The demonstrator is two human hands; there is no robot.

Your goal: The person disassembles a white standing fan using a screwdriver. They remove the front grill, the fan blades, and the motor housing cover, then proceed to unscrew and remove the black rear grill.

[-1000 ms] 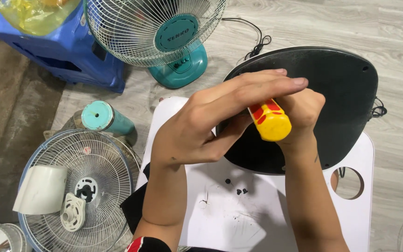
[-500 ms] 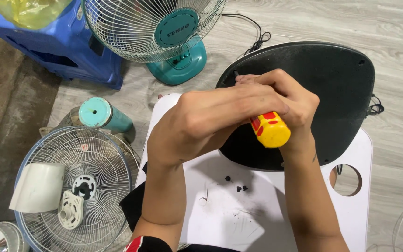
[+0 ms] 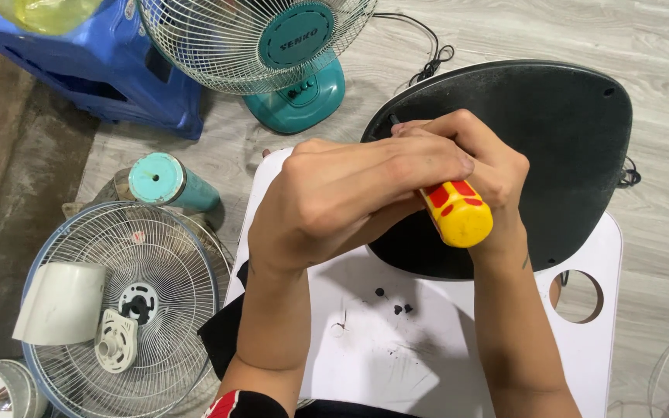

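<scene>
Both hands, left hand [image 3: 350, 197] over right hand [image 3: 478, 166], clasp a yellow-handled screwdriver [image 3: 454, 213] against the black fan base [image 3: 559, 147] overhanging the white table's [image 3: 598, 325] far edge; loose screws [image 3: 396, 306] lie just below.

Fan repair workshop: dismantled fan grilles [image 3: 118, 310]

Even, soft daylight and a sharp picture

The white bench [image 3: 582, 325] is brightly lit without glare, and the hands [image 3: 365, 193] cast only a faint, soft shadow onto it just below them. Left of the bench the floor [image 3: 9, 232] falls darker. Focus is crisp throughout, with slight wide-angle stretching toward the corners.
</scene>
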